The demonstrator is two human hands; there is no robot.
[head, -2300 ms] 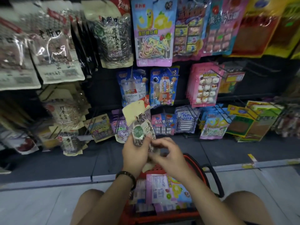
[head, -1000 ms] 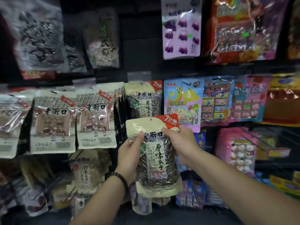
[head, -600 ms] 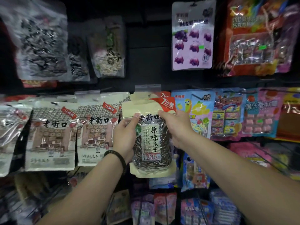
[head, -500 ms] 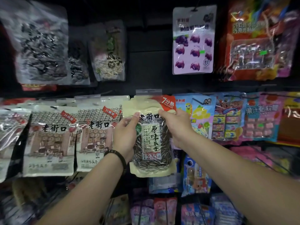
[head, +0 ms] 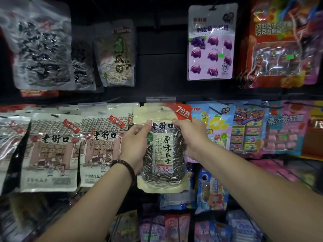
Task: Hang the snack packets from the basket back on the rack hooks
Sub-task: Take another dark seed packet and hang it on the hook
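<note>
Cream seed packet (head: 162, 151) holds dark seeds

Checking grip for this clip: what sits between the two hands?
In the head view, the sunflower seed packet fills the gap, pinched near its top by the left hand and right hand.

Two bare forearms reach up from the bottom edge of the view, with no sleeves on either. The left hand (head: 133, 145) has a dark beaded bracelet (head: 125, 167) looped once round its wrist, the beads small, round and glossy. The right hand (head: 189, 137) and the wrist just below it carry nothing.
</note>
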